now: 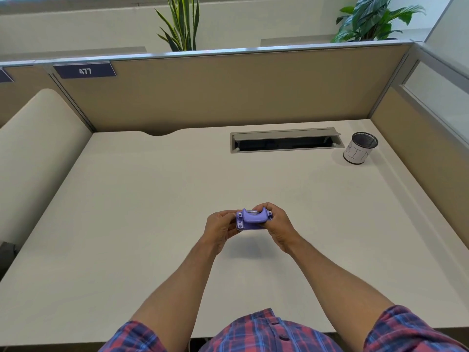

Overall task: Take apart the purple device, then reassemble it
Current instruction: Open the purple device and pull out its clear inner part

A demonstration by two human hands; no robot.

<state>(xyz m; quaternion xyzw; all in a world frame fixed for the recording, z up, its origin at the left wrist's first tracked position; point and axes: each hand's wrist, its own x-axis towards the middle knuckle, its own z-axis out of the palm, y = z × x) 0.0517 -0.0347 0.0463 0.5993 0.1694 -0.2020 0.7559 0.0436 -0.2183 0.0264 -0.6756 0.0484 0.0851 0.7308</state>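
- Nearest the camera I see the plaid shirt (269, 334), red and blue, with short sleeves and both bare forearms reaching forward over the desk (127, 224).
- My left hand (220, 228) grips the left end of the purple device (252, 220), fingers curled and closed on it, thumb on top near its left edge.
- My right hand (275, 223) wraps the right end, fingers clamped around the far side and the thumb pressing at the near edge.
- The purple device is held between the two hands, lifted clear of the desk (its shadow lies on the surface below), long side across the view, with a curved raised handle on top and small metal fasteners at its ends.
- Farther back, a grey cable tray (285, 140) is set into the desk with its lid raised.
- To its right stands a mesh cup (360, 148) wrapped in white paper with handwriting.
- Behind rises the tan partition (228, 87), carrying a plate reading 477 (85, 71).
- Two plants (181, 24) show above it.
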